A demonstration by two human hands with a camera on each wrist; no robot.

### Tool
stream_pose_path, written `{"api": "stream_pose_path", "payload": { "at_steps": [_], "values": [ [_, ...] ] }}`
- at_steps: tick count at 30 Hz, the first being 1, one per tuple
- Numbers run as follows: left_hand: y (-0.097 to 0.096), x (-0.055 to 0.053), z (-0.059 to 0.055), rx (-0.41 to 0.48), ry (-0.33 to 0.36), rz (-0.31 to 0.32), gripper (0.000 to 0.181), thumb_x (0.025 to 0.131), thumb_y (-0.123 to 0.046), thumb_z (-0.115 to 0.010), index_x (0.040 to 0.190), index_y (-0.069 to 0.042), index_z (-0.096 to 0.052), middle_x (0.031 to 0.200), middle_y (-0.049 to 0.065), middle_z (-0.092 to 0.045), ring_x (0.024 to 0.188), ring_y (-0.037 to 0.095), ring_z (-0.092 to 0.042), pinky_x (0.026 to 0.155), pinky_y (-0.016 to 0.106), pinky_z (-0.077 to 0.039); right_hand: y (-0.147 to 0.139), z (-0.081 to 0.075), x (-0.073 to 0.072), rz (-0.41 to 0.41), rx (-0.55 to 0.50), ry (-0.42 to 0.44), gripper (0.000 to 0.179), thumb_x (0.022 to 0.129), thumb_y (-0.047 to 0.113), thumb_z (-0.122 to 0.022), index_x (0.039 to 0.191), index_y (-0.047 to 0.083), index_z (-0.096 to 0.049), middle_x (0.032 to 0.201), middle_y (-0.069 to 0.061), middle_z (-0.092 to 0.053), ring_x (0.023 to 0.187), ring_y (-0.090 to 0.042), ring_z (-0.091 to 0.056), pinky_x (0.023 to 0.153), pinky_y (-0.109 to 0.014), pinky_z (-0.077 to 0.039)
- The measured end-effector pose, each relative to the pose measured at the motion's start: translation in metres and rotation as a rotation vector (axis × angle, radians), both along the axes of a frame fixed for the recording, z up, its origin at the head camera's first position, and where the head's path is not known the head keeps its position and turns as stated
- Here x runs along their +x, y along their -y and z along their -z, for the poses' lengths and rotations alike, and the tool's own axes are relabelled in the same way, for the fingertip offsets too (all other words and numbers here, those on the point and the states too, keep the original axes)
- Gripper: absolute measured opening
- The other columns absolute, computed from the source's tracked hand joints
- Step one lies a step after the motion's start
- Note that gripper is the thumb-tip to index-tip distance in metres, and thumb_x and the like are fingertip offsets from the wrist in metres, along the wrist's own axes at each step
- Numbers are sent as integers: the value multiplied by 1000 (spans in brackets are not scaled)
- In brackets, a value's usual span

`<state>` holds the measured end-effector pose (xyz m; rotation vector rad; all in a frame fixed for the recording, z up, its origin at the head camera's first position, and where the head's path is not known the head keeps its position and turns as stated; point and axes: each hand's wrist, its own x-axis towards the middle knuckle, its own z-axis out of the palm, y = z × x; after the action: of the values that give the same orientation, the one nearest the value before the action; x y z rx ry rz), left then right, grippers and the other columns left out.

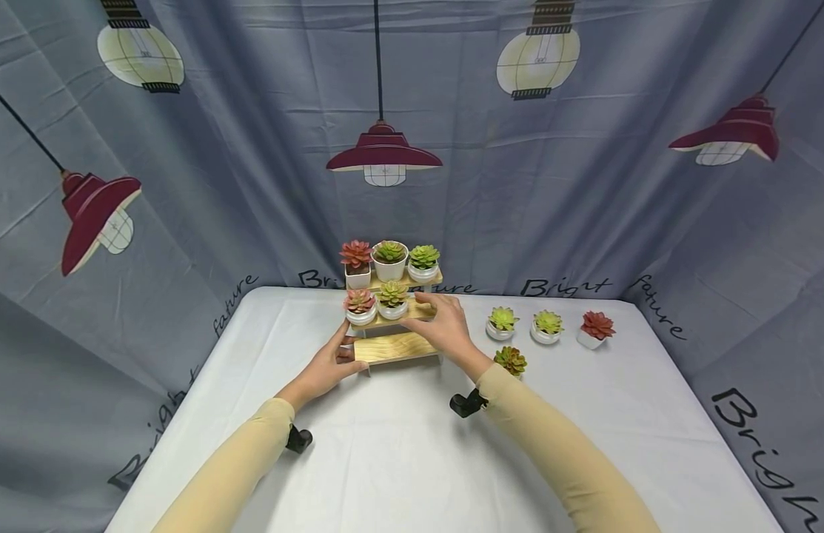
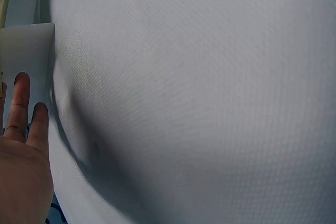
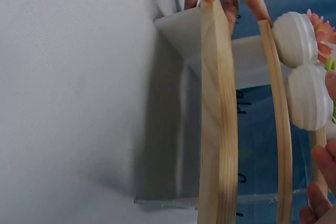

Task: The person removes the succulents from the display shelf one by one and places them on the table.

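Observation:
A three-tier stand with wooden shelves (image 1: 394, 346) and white side panels (image 2: 27, 51) is at mid-table. My left hand (image 1: 323, 370) is at its left end, thumb on the lowest shelf's end and index finger touching the middle shelf; two other fingers extend straight beside the panel in the left wrist view. My right hand (image 1: 445, 329) is over the right part of the middle shelf, fingers apart, close beside a green succulent in a white pot (image 1: 392, 309). Left of that pot is a pink succulent (image 1: 360, 303). The right thumb's contact is unclear.
The top shelf holds a red succulent (image 1: 356, 259), a green one in a taller pot (image 1: 389, 259) and another green one (image 1: 423, 259). Right on the white table are two light green succulents (image 1: 501, 322), (image 1: 547, 326), a red one (image 1: 594, 329) and a brownish-green one (image 1: 510, 360) partly behind my right forearm.

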<state>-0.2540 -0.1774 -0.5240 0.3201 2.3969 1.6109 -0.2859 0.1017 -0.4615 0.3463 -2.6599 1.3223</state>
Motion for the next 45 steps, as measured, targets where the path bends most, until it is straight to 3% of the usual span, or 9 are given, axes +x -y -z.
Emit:
{"api": "stream_pose_path", "payload": {
  "at_steps": [8,19,35,45],
  "values": [
    [-2,0,-2,-5,3,-10,110,92,-35,-80,166,-29,0,150,11,-44,119,25,-57,104,50,-46,10,2,-5,45,82,-25,71,83,53,-82,142,17,-63,138,-4,-62,136,-29,-38,115,-50,-25],
    [-1,-1,0,3,-15,-7,109,92,-33,-80,167,-25,-1,150,15,-45,119,27,-57,105,51,-45,23,8,-11,62,106,-36,75,82,57,-81,141,12,-63,141,-8,-60,136,-31,-38,115,-51,-25],
    [0,-3,2,-12,-11,-5,111,91,-35,-81,166,-29,0,150,12,-46,119,26,-58,105,49,-46,31,8,-15,69,131,-34,77,83,57,-80,142,11,-62,135,-8,-63,134,-34,-41,112,-54,-26],
    [0,-3,2,-1,-18,-7,110,91,-33,-81,167,-28,-2,150,13,-46,119,27,-57,106,50,-45,33,9,-16,67,110,-28,78,81,55,-82,141,9,-62,138,-10,-62,138,-37,-38,116,-55,-20]
  ]
}}
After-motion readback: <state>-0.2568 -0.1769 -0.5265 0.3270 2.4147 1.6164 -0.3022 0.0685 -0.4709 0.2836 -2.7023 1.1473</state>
